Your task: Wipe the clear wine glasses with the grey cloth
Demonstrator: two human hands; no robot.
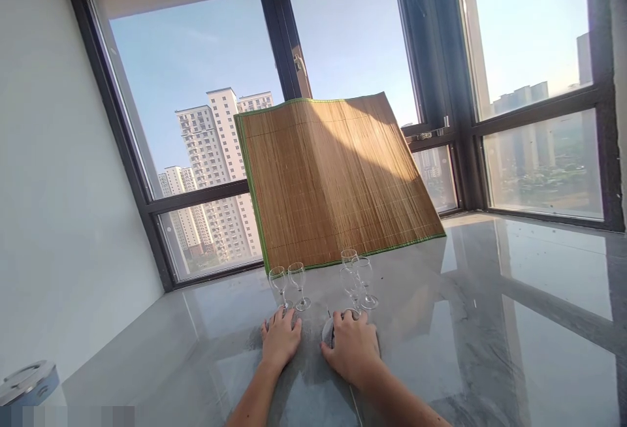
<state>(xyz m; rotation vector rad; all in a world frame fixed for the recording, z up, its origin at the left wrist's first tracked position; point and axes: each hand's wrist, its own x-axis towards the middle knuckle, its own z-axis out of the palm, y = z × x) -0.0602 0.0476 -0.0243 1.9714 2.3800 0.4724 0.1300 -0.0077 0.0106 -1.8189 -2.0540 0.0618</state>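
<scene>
My left hand (281, 339) lies palm down on the glossy grey countertop (206, 362), fingers somewhat spread, fingertips close to the foot of a stemmed glass (277, 280). A second stemmed glass (296, 277) stands upright just right of that one. My right hand (353, 345) is curled over a small rounded grey object (327, 331); most of it is hidden, so its kind cannot be made out. Beyond those fingers stands a close group of clear stemmed glasses, with one glass (364, 273) on its right side. They overlap, and the hand partly covers the nearest one's foot.
A bamboo mat (337, 179) with green edging leans against the dark window frame (274, 29) behind the glasses. A white and blue container (34, 381) sits at the lower left, by the white wall (63, 153). A thin pale line (356, 407) runs below my right hand.
</scene>
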